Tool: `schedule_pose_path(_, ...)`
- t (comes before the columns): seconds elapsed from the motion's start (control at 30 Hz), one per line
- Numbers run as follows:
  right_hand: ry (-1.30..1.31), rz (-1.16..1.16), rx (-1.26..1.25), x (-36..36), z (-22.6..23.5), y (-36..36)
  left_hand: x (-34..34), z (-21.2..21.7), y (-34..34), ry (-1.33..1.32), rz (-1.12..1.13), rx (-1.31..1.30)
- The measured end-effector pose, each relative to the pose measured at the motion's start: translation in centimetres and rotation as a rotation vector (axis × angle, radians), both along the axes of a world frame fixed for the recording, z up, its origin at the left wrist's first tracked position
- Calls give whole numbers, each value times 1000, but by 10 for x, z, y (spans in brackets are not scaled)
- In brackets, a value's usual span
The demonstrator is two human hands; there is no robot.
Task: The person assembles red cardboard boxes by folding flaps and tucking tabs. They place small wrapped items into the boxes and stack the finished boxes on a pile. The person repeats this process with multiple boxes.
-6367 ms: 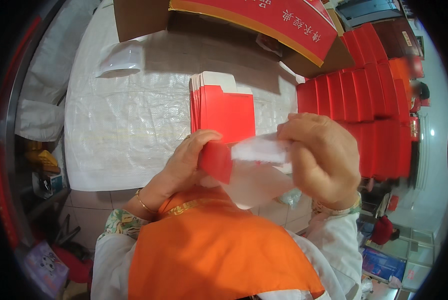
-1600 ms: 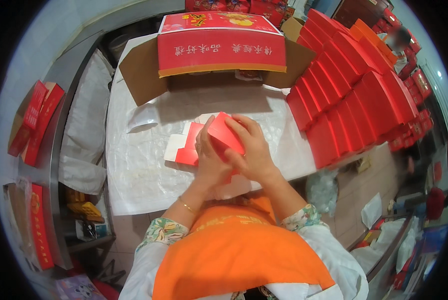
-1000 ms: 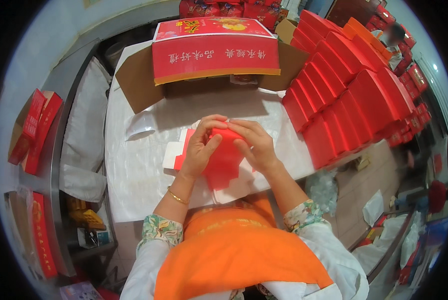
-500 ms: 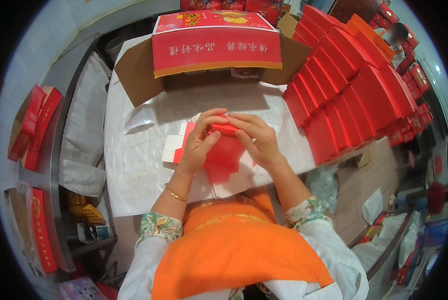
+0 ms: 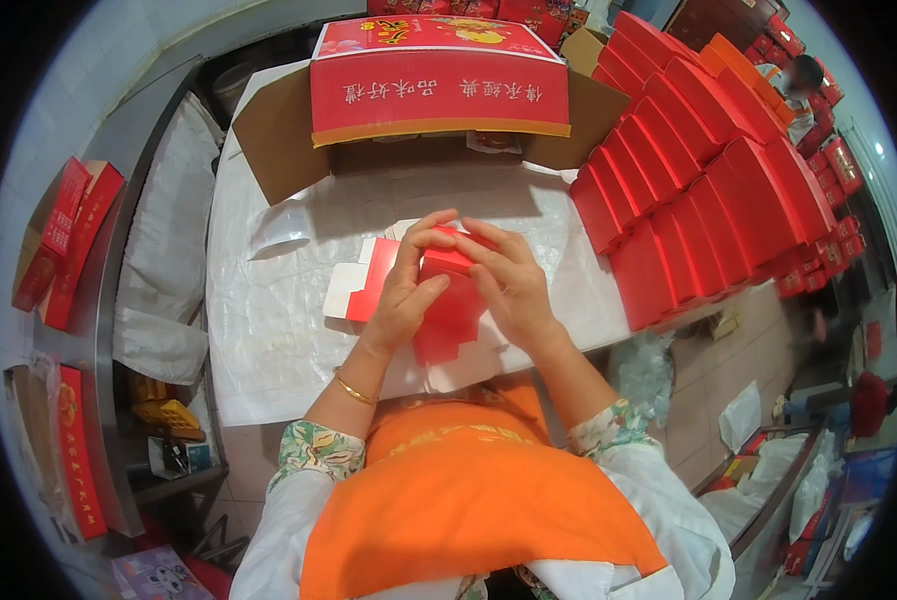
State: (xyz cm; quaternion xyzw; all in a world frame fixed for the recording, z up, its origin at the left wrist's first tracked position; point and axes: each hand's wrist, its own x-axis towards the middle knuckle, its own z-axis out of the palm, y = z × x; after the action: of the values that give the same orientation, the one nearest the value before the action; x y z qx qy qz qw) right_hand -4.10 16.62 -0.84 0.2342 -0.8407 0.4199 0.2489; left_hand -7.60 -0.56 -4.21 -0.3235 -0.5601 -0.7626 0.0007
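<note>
In front of my chest, a red cardboard box (image 5: 450, 318), partly folded, is held between both hands above the white-covered table (image 5: 268, 350). My left hand (image 5: 410, 288), with a gold bangle at the wrist, curls round the box's left side, thumb against the near face. My right hand (image 5: 513, 285) lies along its top and right side, fingers bent over the upper edge. The fingertips of both hands nearly meet at the far end, hiding part of the box. Beside my left hand, a red panel with white flaps (image 5: 344, 292) lies on the table.
A large open red-and-brown carton (image 5: 438, 95) stands at the back. Tall stacks of red boxes (image 5: 703, 215) crowd the right side. Long red boxes (image 5: 83, 240) sit on a metal shelf at left. A clear plastic piece (image 5: 280, 232) lies on the table. Another person (image 5: 800, 85) is far right.
My right hand's fingers have lifted and spread slightly at the box's upper right edge. My left hand keeps nearly the same hold. The view has shifted a little.
</note>
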Motion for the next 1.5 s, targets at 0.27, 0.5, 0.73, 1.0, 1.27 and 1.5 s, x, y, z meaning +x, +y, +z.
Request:
schedule_pose_path(0.27, 46, -30, 49, 2, 1, -8, 0, -6, 1, -36, 17, 84)
schedule_pose_path(0.5, 57, -83, 35, 4, -2, -16, -2, -10, 6, -4, 112, 108)
schedule_pose_path(0.73, 110, -75, 12, 3, -8, -8, -7, -9, 1, 30, 12, 88)
schedule_pose_path(1.0, 143, 6, -49, -2, -12, 2, -12, -11, -9, -42, -129, 137)
schedule_pose_path(1.27, 188, 10, -87, -5, -14, 6, -6, -6, -12, 72, 24, 12)
schedule_pose_path(1.5, 91, -75, 79, -1, 14, -1, -4, -8, -6, -1, 21, 135)
